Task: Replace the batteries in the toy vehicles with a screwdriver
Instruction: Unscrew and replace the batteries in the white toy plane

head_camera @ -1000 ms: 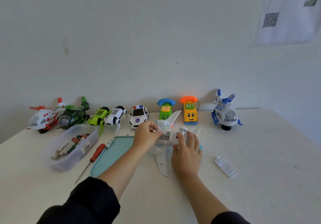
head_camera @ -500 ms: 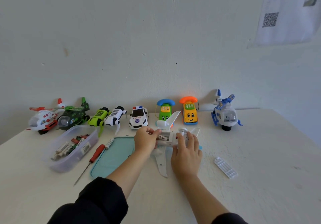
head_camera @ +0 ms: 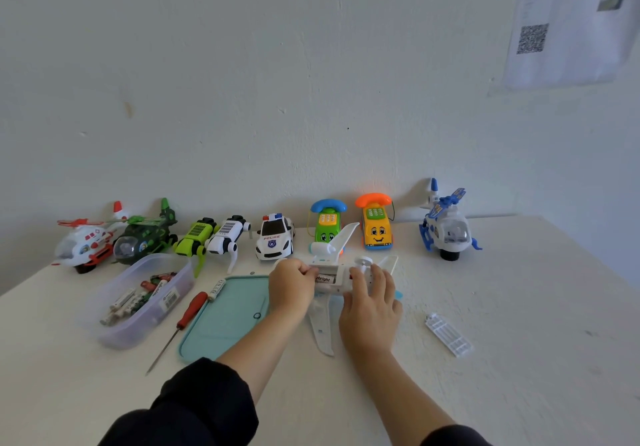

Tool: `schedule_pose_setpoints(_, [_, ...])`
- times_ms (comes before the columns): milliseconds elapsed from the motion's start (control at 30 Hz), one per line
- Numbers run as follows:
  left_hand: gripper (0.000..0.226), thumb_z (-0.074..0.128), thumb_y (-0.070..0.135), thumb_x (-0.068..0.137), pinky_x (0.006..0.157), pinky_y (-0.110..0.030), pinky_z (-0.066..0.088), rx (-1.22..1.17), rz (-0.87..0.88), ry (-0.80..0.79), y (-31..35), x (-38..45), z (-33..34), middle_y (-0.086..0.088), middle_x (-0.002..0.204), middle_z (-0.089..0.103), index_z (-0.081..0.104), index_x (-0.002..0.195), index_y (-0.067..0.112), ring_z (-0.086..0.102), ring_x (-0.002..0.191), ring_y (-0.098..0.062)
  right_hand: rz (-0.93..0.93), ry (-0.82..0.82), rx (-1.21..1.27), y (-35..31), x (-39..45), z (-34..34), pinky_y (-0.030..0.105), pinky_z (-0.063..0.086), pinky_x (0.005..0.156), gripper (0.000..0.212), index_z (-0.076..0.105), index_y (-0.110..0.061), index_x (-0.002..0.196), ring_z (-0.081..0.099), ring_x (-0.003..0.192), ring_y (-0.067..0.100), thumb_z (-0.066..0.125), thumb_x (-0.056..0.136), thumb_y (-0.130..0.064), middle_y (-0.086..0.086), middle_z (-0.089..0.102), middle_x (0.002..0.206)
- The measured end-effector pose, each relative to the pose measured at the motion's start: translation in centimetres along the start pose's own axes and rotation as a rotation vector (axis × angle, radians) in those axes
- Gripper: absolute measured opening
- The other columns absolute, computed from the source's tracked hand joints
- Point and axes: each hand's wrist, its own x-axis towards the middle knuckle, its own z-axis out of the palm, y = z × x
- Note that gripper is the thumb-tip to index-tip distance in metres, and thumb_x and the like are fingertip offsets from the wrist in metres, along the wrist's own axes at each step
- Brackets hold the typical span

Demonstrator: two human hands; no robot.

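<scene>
A white toy plane (head_camera: 341, 272) is held upside down on the tabletop (head_camera: 519, 359), just right of a teal tray (head_camera: 225, 317). The left hand (head_camera: 291, 286) is curled at the plane's open battery bay, where a battery (head_camera: 325, 278) is seen lying; its fingertips are at that battery, but whether it is pinched cannot be told. The right hand (head_camera: 370, 310) is laid over the plane's other end, fingers fairly straight, pressing it down. A red-handled screwdriver (head_camera: 180, 324) is lying between the tray and a clear tub (head_camera: 138, 302), untouched. Batteries are seen inside the tub, and one more battery (head_camera: 216, 289) is lying at the tray's far-left corner. The bay cover (head_camera: 448, 334) is lying well to the right of the hands. Along the wall a row of toys is set: two helicopters (head_camera: 117, 238), two robot dogs (head_camera: 213, 238), a police car (head_camera: 274, 241), two phone cars (head_camera: 351, 226) and a blue-white helicopter (head_camera: 446, 227).
</scene>
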Motion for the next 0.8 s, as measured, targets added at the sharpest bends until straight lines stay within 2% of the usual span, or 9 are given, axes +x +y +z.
schedule_pose_setpoints(100, [0.022, 0.066, 0.021, 0.085, 0.059, -0.024, 0.031, 0.085, 0.033, -0.044, -0.2, 0.2, 0.5, -0.015, 0.087, 0.066, 0.063, 0.064, 0.011, 0.056, 0.070, -0.024, -0.004, 0.002, 0.009, 0.0, 0.1, 0.0, 0.045, 0.050, 0.064, 0.069, 0.049, -0.022, 0.109, 0.039, 0.115, 0.031, 0.085, 0.052, -0.007, 0.016, 0.061, 0.118])
schedule_pose_setpoints(167, [0.033, 0.064, 0.023, 0.086, 0.056, -0.025, 0.030, 0.141, 0.044, -0.066, -0.2, 0.3, 0.6, -0.013, 0.085, 0.060, 0.051, 0.056, 0.020, 0.056, 0.069, -0.027, -0.001, -0.006, 0.008, 0.0, 0.1, 0.0, 0.045, 0.050, 0.064, 0.068, 0.050, -0.022, 0.109, 0.040, 0.115, 0.031, 0.084, 0.053, -0.006, 0.016, 0.061, 0.119])
schedule_pose_setpoints(233, [0.038, 0.062, 0.025, 0.087, 0.055, -0.026, 0.031, 0.201, 0.058, -0.110, 0.0, 0.4, 0.1, -0.007, 0.076, 0.054, 0.044, 0.053, 0.022, 0.056, 0.072, -0.028, 0.001, -0.016, -0.001, 0.0, 0.0, 0.0, 0.045, 0.050, 0.065, 0.068, 0.050, -0.022, 0.109, 0.046, 0.114, 0.034, 0.085, 0.052, -0.006, 0.016, 0.060, 0.119])
schedule_pose_setpoints(367, [0.046, 0.057, 0.025, 0.090, 0.052, -0.027, 0.028, 0.237, 0.156, -0.206, 0.7, 0.4, -1.7, 0.001, 0.052, 0.040, 0.040, 0.047, 0.018, 0.042, 0.060, -0.022, -0.003, -0.029, -0.021, 0.0, 0.0, -0.2, 0.048, 0.050, 0.067, 0.069, 0.050, -0.022, 0.108, 0.057, 0.110, 0.039, 0.085, 0.051, -0.004, 0.017, 0.061, 0.118])
schedule_pose_setpoints(467, [0.047, 0.053, 0.020, 0.091, 0.049, -0.029, 0.023, 0.100, 0.229, -0.033, 0.2, 0.7, -3.5, 0.002, 0.047, 0.035, 0.036, 0.048, 0.018, 0.035, 0.052, -0.018, -0.004, -0.036, -0.038, 0.0, 0.0, -0.2, 0.049, 0.050, 0.069, 0.069, 0.049, -0.022, 0.109, 0.058, 0.110, 0.041, 0.084, 0.052, -0.005, 0.018, 0.061, 0.118])
schedule_pose_setpoints(533, [0.037, 0.050, 0.013, 0.093, 0.049, -0.029, 0.024, 0.030, 0.185, 0.140, -1.0, 1.8, -5.1, -0.002, 0.053, 0.042, 0.046, 0.055, 0.013, 0.039, 0.056, -0.021, -0.009, -0.039, -0.051, 0.0, 0.0, -0.2, 0.050, 0.050, 0.070, 0.070, 0.049, -0.021, 0.109, 0.058, 0.110, 0.041, 0.084, 0.052, -0.004, 0.019, 0.061, 0.117])
schedule_pose_setpoints(600, [0.022, 0.045, 0.009, 0.094, 0.054, -0.028, 0.032, 0.134, 0.077, 0.196, -2.9, 3.5, -6.9, -0.008, 0.071, 0.054, 0.060, 0.077, 0.005, 0.047, 0.067, -0.025, -0.007, -0.037, -0.054, -0.1, 0.0, -0.2, 0.052, 0.050, 0.071, 0.069, 0.049, -0.020, 0.110, 0.058, 0.110, 0.042, 0.084, 0.053, -0.004, 0.019, 0.061, 0.117])
schedule_pose_setpoints(700, [0.019, 0.043, 0.009, 0.095, 0.072, -0.035, 0.044, 0.476, -0.117, 0.009, -6.7, 5.6, -9.2, -0.014, 0.101, 0.061, 0.060, 0.103, 0.003, 0.056, 0.091, -0.032, -0.006, -0.042, -0.058, 0.0, 0.0, -0.2, 0.052, 0.050, 0.071, 0.066, 0.051, -0.019, 0.109, 0.057, 0.110, 0.042, 0.083, 0.054, -0.004, 0.019, 0.061, 0.118])
schedule_pose_setpoints(800, [0.019, 0.044, 0.010, 0.093, 0.087, -0.042, 0.049, 0.721, -0.192, -0.126, -10.0, 6.0, -9.9, -0.016, 0.107, 0.060, 0.059, 0.104, 0.006, 0.056, 0.101, -0.034, -0.004, -0.041, -0.056, -0.1, 0.0, -0.2, 0.052, 0.050, 0.071, 0.066, 0.050, -0.020, 0.110, 0.057, 0.110, 0.042, 0.084, 0.055, -0.005, 0.019, 0.061, 0.118])
